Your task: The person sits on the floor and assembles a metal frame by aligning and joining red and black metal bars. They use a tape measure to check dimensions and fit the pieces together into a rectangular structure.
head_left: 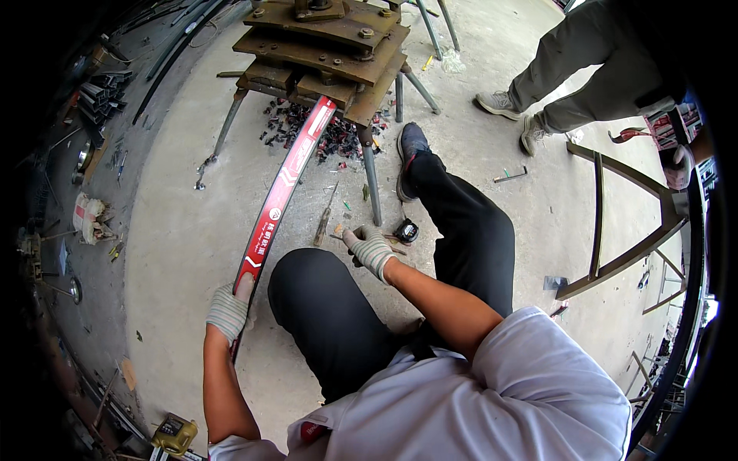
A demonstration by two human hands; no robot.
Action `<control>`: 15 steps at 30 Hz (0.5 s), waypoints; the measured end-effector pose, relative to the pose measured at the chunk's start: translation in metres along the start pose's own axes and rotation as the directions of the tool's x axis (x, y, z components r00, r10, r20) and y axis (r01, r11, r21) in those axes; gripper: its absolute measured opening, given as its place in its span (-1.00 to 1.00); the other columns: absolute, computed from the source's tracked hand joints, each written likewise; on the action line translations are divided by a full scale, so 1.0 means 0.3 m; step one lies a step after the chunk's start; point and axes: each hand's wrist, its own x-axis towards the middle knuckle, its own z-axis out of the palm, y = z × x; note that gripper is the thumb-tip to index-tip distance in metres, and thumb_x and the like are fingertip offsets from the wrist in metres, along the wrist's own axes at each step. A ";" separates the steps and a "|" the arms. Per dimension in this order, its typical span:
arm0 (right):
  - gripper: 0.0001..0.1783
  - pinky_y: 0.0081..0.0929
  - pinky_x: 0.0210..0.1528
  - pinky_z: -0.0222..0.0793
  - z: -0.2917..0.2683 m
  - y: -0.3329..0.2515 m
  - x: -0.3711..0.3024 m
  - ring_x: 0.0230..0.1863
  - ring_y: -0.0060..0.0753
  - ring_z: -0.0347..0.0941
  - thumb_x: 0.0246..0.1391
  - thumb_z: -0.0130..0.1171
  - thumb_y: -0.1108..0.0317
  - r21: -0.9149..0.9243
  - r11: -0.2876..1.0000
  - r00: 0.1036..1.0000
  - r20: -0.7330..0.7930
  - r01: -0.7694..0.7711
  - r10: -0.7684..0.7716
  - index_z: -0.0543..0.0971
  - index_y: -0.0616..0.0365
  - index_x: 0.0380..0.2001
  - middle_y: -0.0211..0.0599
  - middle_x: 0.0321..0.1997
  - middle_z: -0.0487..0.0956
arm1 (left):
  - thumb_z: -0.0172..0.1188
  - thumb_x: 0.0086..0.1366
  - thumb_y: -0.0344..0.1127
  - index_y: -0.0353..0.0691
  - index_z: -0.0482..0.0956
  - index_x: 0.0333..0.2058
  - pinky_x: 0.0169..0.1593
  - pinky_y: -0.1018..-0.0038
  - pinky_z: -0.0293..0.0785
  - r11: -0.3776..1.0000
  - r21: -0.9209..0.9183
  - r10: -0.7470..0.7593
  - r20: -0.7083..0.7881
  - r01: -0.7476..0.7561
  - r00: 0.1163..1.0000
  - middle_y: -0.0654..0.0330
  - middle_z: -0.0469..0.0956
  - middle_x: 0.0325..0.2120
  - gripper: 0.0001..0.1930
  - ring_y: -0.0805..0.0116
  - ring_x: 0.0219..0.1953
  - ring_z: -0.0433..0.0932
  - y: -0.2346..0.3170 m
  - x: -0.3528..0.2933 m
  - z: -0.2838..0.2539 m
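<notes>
- A worker in a pale short-sleeved shirt and dark trousers is low to a concrete floor (177, 177), both hands in striped knit gloves.
- The left hand (228, 311) is clamped around a long dark profile (283, 188) faced with red-and-white printed film, its thumb lying along the red face.
- The profile slants up and away from that grip, its far end meeting the lower plates of a rusty bolted steel press tool (327, 50); its near end runs down past the glove.
- The right hand (371, 252) is low over the floor between the worker's legs, fingers curled; whether its grip is closed on anything cannot be told from this angle.
- Just beside the right hand sit a black tape measure (407, 230) and a slim hand tool (324, 219) with a thin shaft.
- Beneath the press tool, which stands on splayed metal legs (370, 180), small black and red offcuts (283, 138) lie scattered in a heap.
- At upper right, a second person in grey trousers (576, 58) and light shoes stands near an A-shaped metal frame (638, 173).
- At lower left is a yellow device (175, 432); above it, farther off, lies a bundle of dark profile pieces (100, 96).
</notes>
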 end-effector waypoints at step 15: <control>-0.50 -0.38 -0.52 0.46 -0.059 -0.020 -0.064 -0.60 -0.44 0.47 0.28 0.21 -0.02 0.138 0.990 1.000 -0.013 0.011 -0.010 0.58 0.33 -0.26 -0.27 -0.50 0.58 | 0.11 0.39 0.37 -0.28 0.60 -0.35 -0.62 0.38 0.39 0.999 0.044 0.015 -0.017 -0.015 1.000 0.16 0.51 -0.72 -0.33 0.34 -0.76 0.47 0.001 0.001 -0.002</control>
